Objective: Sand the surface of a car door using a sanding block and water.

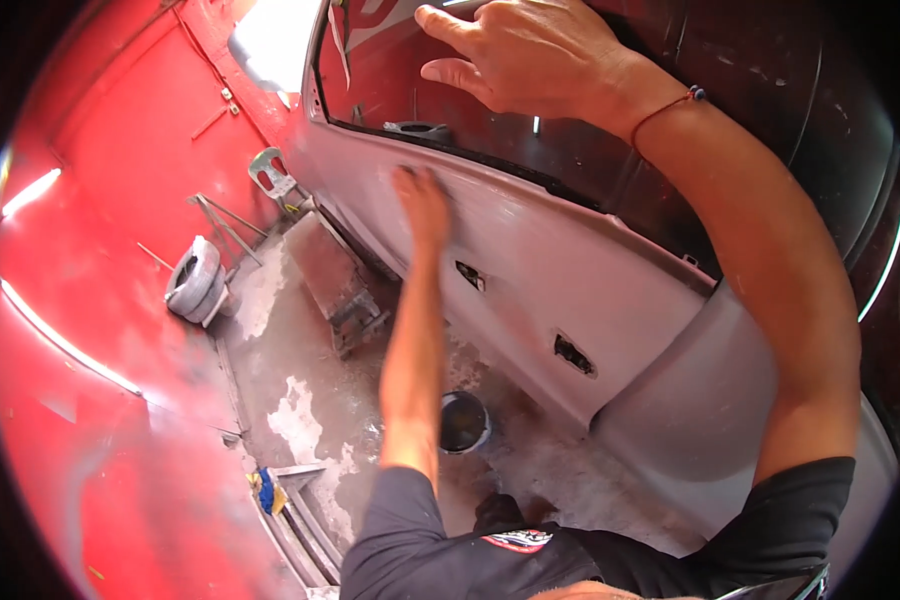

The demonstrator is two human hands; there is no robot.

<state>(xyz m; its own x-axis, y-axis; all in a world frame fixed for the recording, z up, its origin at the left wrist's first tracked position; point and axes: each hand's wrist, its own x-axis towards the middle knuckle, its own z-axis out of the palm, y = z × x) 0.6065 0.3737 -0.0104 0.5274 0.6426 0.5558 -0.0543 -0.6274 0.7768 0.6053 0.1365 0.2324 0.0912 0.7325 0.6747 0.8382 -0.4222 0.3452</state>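
My left hand (422, 208) presses against the grey, matte side panel (515, 225) of a vehicle, just under the window (390, 85). Its fingers are closed and bent toward the surface; whatever may lie beneath them is hidden. Two openings with dark insides, a door-handle recess (574, 352) and a smaller one (471, 276), show lower on the panel. Higher up, my right hand (540, 58) is open in front of the dark glass, thumb and forefinger stretched out and apart. A thin cord bracelet circles that wrist. Nothing shows in its grasp.
A dark bucket (464, 421) stands on the stained floor beside the vehicle. Farther off are a worn bench-like block (325, 270), a pale chair (273, 175) and stacked tyres (196, 280) along the red wall (120, 200). A metal frame (305, 535) lies at lower left.
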